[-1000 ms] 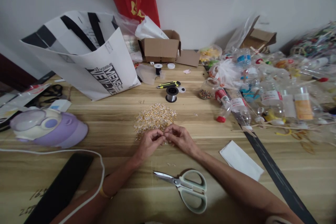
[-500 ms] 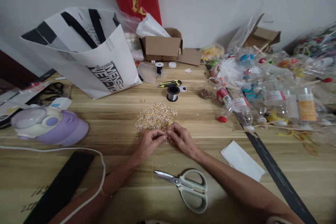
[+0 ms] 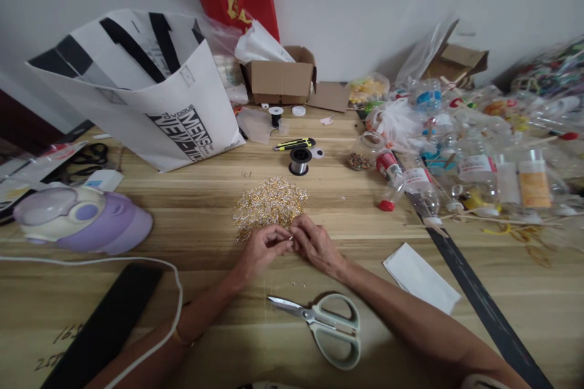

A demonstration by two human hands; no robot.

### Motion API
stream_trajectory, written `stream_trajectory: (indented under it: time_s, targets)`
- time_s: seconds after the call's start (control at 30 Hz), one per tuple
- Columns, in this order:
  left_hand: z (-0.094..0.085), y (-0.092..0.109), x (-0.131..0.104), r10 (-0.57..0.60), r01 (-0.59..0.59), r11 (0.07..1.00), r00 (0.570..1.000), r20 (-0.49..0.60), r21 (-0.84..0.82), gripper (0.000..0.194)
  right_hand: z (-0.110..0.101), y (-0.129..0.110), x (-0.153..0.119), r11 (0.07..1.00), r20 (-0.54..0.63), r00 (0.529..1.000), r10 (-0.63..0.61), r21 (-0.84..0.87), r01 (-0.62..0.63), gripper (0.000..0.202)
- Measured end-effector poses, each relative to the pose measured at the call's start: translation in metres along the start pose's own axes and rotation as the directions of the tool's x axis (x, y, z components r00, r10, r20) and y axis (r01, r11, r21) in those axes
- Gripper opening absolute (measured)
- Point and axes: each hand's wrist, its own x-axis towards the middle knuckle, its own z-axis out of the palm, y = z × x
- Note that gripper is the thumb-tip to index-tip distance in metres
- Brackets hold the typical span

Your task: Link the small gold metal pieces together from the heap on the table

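Fingertips are shifting slightly closer: the bare left hand [image 3: 260, 250] and bare right hand [image 3: 319, 247] are pinching, nearly closed, one tiny silvery piece [image 3: 291, 237]; a gold-and-silver metallic heap [image 3: 270, 202] is remaining just beyond (finished count unclear).

Two slender bare hands, the left [image 3: 261, 249] and the right [image 3: 319, 246], lead back to bare forearms. A thin, rounded, gold-coloured bangle [image 3: 183, 340] circles the left forearm. At the near right edge, a pale fabric sleeve hem [image 3: 483, 382] shows on the right arm, its detail blurred.
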Motion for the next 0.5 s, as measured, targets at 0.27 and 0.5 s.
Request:
stream_trajectory:
  time_s: [0.27, 0.5]
  targets:
    - [-0.0019, 0.0069, -0.0012, -0.039, 0.040, 0.999, 0.998, 0.054, -0.031, 0.025, -0.0013, -0.0027, -0.0005, 0.998, 0.019, 0.999, -0.036, 0.042, 0.035, 0.019]
    - [-0.0045, 0.0072, -0.0021, -0.044, 0.045, 0.999, 0.996, 0.079, -0.016, 0.026, 0.0000, -0.0041, -0.0011, 0.990, 0.067, 0.997, -0.024, 0.140, 0.014, 0.019]
